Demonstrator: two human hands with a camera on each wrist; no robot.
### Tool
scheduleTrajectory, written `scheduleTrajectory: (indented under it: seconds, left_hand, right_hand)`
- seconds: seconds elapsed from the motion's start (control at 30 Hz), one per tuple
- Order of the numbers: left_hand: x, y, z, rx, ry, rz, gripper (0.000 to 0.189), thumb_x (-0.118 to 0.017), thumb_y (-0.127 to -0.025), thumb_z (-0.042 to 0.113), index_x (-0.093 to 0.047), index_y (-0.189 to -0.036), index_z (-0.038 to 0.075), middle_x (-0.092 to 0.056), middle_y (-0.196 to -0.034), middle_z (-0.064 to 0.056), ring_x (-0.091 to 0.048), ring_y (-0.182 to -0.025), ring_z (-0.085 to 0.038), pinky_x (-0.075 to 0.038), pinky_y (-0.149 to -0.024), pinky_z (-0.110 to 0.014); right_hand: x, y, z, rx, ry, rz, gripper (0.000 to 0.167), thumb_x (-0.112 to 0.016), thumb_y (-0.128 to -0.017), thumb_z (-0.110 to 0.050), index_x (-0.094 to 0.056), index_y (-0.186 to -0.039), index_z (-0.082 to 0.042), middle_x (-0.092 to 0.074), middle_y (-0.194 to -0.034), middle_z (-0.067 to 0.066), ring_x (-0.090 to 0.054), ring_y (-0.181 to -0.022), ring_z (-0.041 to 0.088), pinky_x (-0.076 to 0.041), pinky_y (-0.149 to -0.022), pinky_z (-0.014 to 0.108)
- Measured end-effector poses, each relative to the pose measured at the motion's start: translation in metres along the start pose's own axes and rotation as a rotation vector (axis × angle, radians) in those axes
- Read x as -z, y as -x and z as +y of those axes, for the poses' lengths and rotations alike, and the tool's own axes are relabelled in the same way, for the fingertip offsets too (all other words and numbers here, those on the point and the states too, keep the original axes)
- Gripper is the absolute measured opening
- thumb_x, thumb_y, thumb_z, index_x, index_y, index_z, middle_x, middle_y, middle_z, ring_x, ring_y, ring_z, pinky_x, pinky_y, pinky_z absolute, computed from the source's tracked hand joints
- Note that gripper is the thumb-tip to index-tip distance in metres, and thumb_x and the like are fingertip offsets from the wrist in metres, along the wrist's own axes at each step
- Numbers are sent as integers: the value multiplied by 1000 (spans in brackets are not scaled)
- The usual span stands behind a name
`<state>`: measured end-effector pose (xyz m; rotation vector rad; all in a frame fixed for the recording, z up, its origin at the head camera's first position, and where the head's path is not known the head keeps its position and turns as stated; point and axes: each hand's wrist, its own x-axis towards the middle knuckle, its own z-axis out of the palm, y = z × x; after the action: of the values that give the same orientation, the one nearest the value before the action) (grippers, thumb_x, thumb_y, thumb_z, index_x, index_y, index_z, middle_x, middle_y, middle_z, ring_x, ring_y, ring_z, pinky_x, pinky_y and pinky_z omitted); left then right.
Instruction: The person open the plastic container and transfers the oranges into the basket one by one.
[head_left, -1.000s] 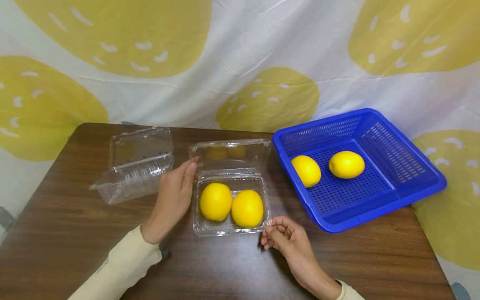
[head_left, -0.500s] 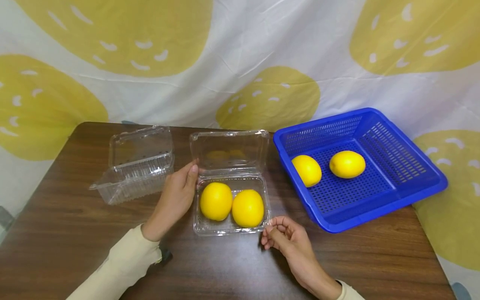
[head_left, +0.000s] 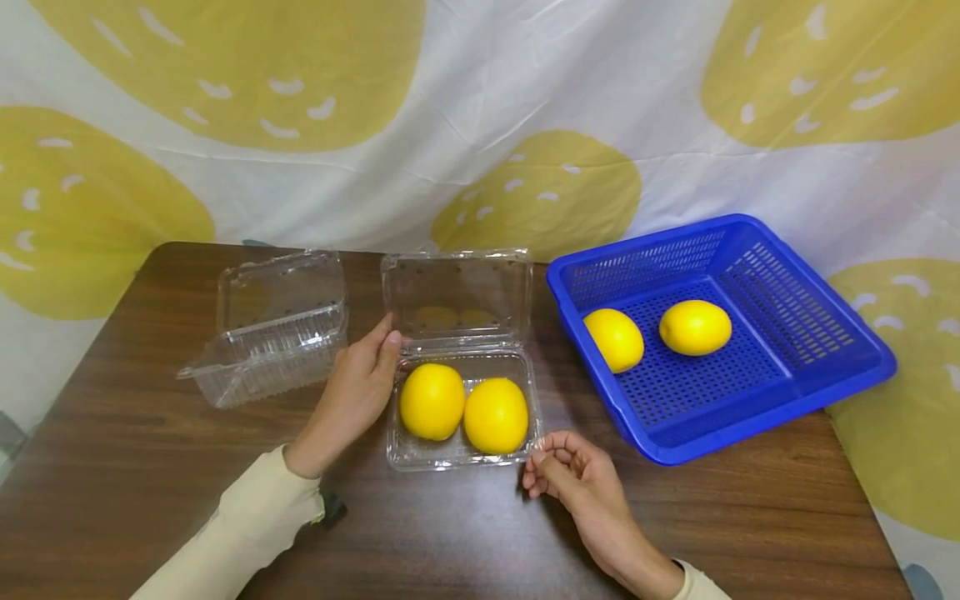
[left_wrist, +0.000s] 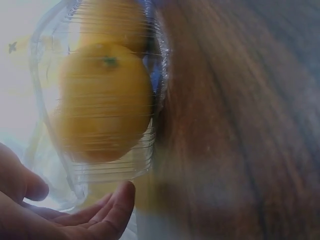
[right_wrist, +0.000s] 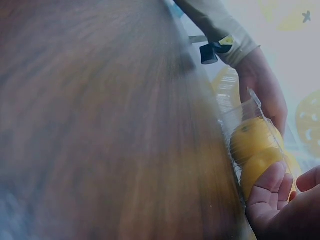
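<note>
A clear plastic clamshell box [head_left: 462, 460] lies on the table with its lid [head_left: 461, 283] tipped back. Two round yellow fruits [head_left: 432, 402] sit side by side in its base. My left hand [head_left: 352, 387] is at the back left corner by the hinge, thumb and fingers apart. In the left wrist view, its relaxed fingers [left_wrist: 120, 205] lie just below the ribbed side wall. The right hand [head_left: 579, 477] pinches the front right corner of the rim with curled fingers. In the right wrist view, its fingers [right_wrist: 272, 185] overlap the box end.
Right of the box stands a blue perforated basket [head_left: 645, 442] holding two more yellow fruits [head_left: 695, 327]. Another clear clamshell box [head_left: 262, 367] stands with raised lid to the left. A fruit-patterned cloth [head_left: 480, 83] hangs behind the brown wooden table [head_left: 420, 542].
The lid has swung farther back, away from me. My left hand has shifted slightly right along the hinge corner, while the right hand stays at the front corner.
</note>
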<state>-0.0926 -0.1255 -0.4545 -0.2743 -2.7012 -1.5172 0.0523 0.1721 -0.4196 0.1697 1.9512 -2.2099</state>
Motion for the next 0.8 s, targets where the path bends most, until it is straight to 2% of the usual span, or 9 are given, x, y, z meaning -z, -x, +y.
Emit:
scheduleTrajectory:
  seconds: [0.07, 0.13, 0.2, 0.27, 0.33, 0.4, 0.5, 0.57, 0.8]
  left_hand:
    - [0, -2, -2, 13, -22, -8, 69, -47, -117, 47, -39, -168, 1, -74, -141, -12, -68, -133, -29, -48, -121, -56]
    - [0, -3, -1, 43, -31, -27, 72, -47, -117, 50, -37, -169, 1, -71, -145, -15, -66, -136, -31, -45, -123, -57]
    - [1, -2, 2, 64, -41, -46, 75, -47, -116, 51, -34, -170, 1, -75, -137, -15, -71, -120, -27, -53, -116, -54]
    - [2, -3, 3, 81, -55, -56, 77, -47, -116, 53, -34, -170, 1, -77, -124, -13, -68, -105, -24, -58, -103, -48]
    - [2, -3, 3, 93, -65, -76, 78, -47, -116, 53, -32, -170, -1, -73, -103, -10, -62, -88, -24, -58, -87, -44]
    - [1, -4, 1, 103, -79, -90, 79, -47, -116, 53, -32, -170, -2, -61, -86, -7, -55, -75, -23, -55, -73, -41]
    - [-1, -6, -4, 127, -99, -112, 78, -47, -115, 53, -32, -171, -1, -55, -79, -6, -50, -66, -24, -52, -63, -40]
    - [-2, -6, -6, 125, -113, -117, 78, -48, -115, 52, -33, -171, -1, -56, -80, -4, -52, -68, -22, -52, -62, -38]
    - [1, 1, 3, 113, -84, -137, 80, -51, -114, 50, -32, -170, -4, -63, -87, -7, -52, -67, -22, -49, -57, -35]
  right_hand:
    - [0, 0, 0, 4, -1, 0, 13, -62, -105, 2, -59, -110, 15, -69, -95, 18, -70, -80, 21, -66, -75, 31]
    - [0, 0, 0, 8, -3, -1, 14, -62, -106, 2, -59, -110, 15, -69, -95, 18, -70, -80, 21, -66, -75, 31]
    - [-1, 0, 0, 10, -2, -1, 14, -62, -106, 2, -59, -110, 15, -69, -95, 18, -70, -80, 21, -66, -75, 31]
    - [-1, 0, 0, 13, -1, -1, 14, -62, -105, 3, -59, -110, 16, -69, -95, 18, -70, -80, 21, -66, -74, 31]
    - [0, 0, 1, 15, 2, 0, 14, -62, -105, 3, -59, -110, 16, -69, -95, 18, -70, -80, 21, -66, -74, 30]
    - [0, 0, 1, 15, 5, 1, 14, -62, -105, 3, -59, -110, 16, -69, -95, 19, -70, -80, 21, -66, -74, 30]
    - [0, 0, 1, 10, 5, 3, 13, -61, -105, 3, -59, -110, 15, -69, -95, 19, -70, -80, 20, -66, -74, 30]
    - [0, 0, 1, 6, 7, 5, 13, -61, -105, 3, -59, -110, 15, -70, -95, 19, -70, -80, 20, -66, -75, 30]
    - [0, 3, 1, 9, 13, 6, 13, -62, -105, 2, -59, -110, 13, -70, -93, 15, -70, -79, 20, -66, -74, 30]
